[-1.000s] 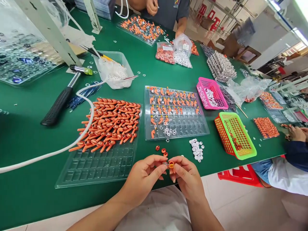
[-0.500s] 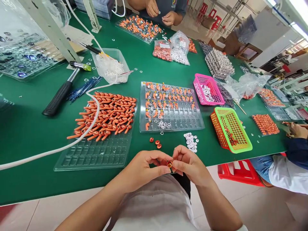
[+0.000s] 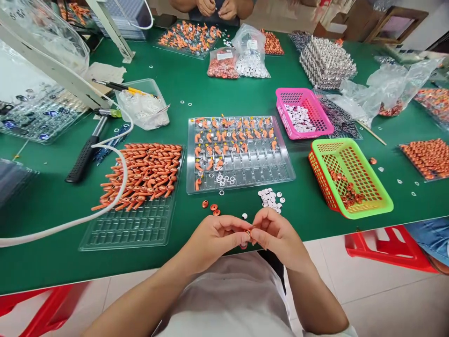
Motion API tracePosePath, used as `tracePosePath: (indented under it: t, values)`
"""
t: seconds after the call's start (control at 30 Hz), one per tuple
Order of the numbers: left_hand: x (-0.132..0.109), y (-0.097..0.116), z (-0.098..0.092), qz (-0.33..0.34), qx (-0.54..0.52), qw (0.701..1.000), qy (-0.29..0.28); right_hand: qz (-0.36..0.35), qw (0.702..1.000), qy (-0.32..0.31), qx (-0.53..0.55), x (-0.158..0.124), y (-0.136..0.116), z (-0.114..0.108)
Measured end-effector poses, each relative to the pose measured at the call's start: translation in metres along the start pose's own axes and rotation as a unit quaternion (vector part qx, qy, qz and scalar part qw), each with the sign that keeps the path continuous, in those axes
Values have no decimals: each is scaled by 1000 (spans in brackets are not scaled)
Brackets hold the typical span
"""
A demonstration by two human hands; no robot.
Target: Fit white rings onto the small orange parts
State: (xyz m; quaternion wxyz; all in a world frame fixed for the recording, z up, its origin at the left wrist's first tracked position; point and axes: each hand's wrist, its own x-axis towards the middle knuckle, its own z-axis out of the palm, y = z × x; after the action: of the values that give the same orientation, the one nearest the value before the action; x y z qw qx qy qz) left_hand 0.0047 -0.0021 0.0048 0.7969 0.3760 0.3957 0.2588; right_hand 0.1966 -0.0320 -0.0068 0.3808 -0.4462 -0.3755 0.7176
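Observation:
At the table's front edge, my left hand (image 3: 218,238) and my right hand (image 3: 279,239) meet, fingertips pinched on a small orange earbud part (image 3: 247,232). Most of the part is hidden by the fingers. Just behind my hands lie a few loose orange earbud caps (image 3: 213,207) and a pile of white round pads (image 3: 270,198). One single pad (image 3: 244,216) sits close to my fingers. Beyond them is a clear tray (image 3: 242,180) with orange curved earbud pieces in its upper rows and several white rings at its lower left.
On the left are a tray (image 3: 128,229) of orange earbud stems, a white hose (image 3: 70,238), a hammer (image 3: 84,157) and a tub (image 3: 154,105) of white rings. Pink (image 3: 326,128) and green (image 3: 384,206) baskets stand on the right. A co-worker's hands (image 3: 217,8) work across the table.
The camera view has shifted, moving the tray leftward and the green basket nearer. My hands stay together, with the orange part turned between them. A single white pad now shows behind my fingers.

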Motion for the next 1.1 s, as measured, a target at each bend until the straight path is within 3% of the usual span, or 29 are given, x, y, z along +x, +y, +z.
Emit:
tracePosePath:
  t: [0.13,0.27,0.37,0.7,0.93,1.1]
  values:
    - [6,-1,10,11,-21,999,43,-65,992,51,-97,-5,7,-5]
    - [12,-9,16,21,-63,994,86,-215,950,122,-191,-9,17,-5]
    - [15,-14,19,22,-91,991,94,-271,929,131,-218,-10,23,-2]
    - [11,-7,23,26,-58,990,127,-287,906,153,-271,-6,20,3]
    - [12,-17,26,85,27,973,213,-323,851,226,-347,-2,21,18]
    - [12,-26,27,183,150,943,234,-288,876,213,-323,-3,21,17]
